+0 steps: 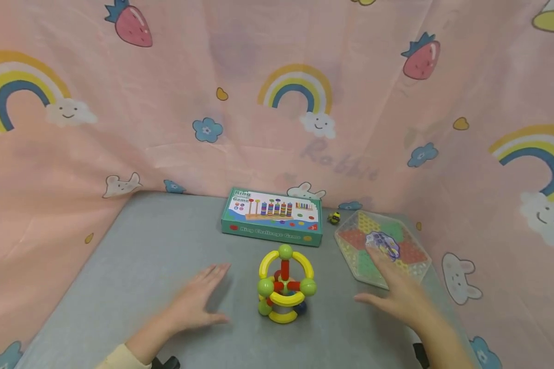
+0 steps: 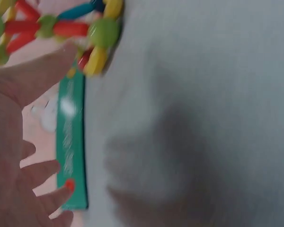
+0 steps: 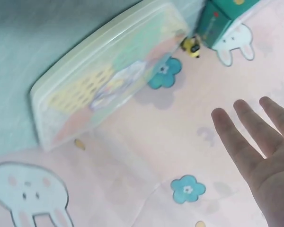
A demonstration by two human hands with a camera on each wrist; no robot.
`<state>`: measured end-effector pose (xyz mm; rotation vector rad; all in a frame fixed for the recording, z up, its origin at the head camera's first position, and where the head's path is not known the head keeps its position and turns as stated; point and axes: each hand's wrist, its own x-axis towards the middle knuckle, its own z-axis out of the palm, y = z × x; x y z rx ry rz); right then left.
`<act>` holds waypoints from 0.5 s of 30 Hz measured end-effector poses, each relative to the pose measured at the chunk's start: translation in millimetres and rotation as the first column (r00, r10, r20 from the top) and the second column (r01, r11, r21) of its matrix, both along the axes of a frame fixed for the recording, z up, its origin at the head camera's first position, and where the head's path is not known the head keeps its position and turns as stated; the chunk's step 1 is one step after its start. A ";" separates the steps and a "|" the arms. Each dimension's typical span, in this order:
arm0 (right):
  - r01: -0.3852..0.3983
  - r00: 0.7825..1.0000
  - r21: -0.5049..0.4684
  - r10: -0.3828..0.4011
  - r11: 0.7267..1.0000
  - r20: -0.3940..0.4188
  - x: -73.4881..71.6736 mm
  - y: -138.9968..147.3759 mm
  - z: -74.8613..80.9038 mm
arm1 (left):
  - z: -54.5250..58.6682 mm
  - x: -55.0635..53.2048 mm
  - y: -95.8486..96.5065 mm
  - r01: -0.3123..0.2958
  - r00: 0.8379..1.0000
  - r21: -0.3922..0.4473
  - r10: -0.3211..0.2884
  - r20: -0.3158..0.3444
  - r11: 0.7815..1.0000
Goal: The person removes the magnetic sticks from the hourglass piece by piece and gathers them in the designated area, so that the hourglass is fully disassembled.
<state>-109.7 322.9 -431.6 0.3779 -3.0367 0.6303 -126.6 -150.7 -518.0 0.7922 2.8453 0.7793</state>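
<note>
A toy of yellow arcs, red rods and green balls [image 1: 282, 299] stands upright on the grey table between both hands. To its left, my left hand [image 1: 194, 300] is held with fingers spread and nothing in them. In the left wrist view, the thumb [image 2: 47, 68] overlaps part of the toy [image 2: 71, 29]. My right hand [image 1: 397, 292] lies to the toy's right, fingers extended and holding nothing. Its fingertips overlap the hexagonal game box [image 1: 363, 274] in the head view. In the right wrist view, the right hand [image 3: 270, 161] shows straight, parted fingers.
Behind the toy lies a green Ring Challenge Game box [image 1: 271, 218]. A small yellow-and-black bee figure [image 1: 334, 218] sits between that box and the hexagonal one. A pink printed cloth [image 1: 258, 159] hangs along the back and sides of the grey table [image 1: 166, 241].
</note>
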 end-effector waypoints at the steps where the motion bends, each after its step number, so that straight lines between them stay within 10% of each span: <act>1: 0.003 1.000 -0.029 -0.003 1.000 0.010 0.1 -3.3 -0.7 | -3.0 1.4 6.0 0.012 1.000 0.002 -0.012 0.013 1.000; 15: -0.136 0.988 -0.388 0.154 0.912 0.016 -12.3 -52.8 -19.5 | -24.8 -6.9 64.1 0.044 0.989 0.009 -0.044 0.141 0.999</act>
